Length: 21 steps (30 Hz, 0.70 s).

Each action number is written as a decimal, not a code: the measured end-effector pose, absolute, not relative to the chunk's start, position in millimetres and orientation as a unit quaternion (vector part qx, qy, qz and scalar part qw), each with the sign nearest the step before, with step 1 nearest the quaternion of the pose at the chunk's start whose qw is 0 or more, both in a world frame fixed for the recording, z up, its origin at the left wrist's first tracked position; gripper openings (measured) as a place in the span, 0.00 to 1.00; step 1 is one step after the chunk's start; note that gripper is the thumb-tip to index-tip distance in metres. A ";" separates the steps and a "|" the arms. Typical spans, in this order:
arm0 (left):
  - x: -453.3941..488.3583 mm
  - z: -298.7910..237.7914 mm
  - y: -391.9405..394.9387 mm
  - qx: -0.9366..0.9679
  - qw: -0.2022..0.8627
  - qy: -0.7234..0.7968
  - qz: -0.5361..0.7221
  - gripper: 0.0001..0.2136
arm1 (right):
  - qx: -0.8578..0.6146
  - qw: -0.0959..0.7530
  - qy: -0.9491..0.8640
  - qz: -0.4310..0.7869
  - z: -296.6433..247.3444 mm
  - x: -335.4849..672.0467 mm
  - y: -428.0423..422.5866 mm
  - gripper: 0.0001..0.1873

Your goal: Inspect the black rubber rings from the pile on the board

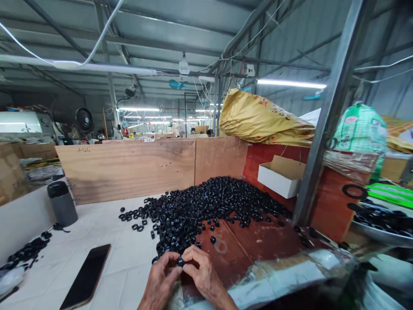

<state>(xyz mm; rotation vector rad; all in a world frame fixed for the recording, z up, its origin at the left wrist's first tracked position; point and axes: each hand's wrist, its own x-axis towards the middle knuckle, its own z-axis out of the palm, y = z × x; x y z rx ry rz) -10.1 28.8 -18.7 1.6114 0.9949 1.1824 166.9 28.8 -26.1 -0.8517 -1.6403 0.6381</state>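
Between the fingertips of both hands is one small black ring-shaped part [181, 261]. My left hand [164, 275] pinches it from the left side, thumb and forefinger closed. From the right, my right hand [201, 268] grips the same part with its thumb and fingers. Just beyond my hands lies a large pile of similar black rings [206, 206], spread over the white sheet and the red-brown board [232, 245]. A few loose rings rest near my right fingers. The held part's fine detail is too small to make out.
A dark phone [86, 275] and a grey bottle [63, 204] are on the left. Wooden panels [135, 168] wall the back. At the right are a white carton [279, 183] hung on the red wall, a metal post [325, 116] and a bowl of black parts [383, 232].
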 end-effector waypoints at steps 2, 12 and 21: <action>-9.1 -21.0 31.4 0.606 0.497 0.393 0.482 0.15 | -0.364 0.557 -0.689 0.287 -28.8 166.4 29.9 0.06; -5.4 -19.9 21.1 0.653 0.448 0.378 0.480 0.08 | -0.432 0.509 -0.667 0.332 -48.3 162.5 33.7 0.23; -10.4 -26.6 27.3 0.653 0.442 0.389 0.475 0.15 | -0.447 0.478 -0.717 0.241 -40.5 161.9 27.2 0.22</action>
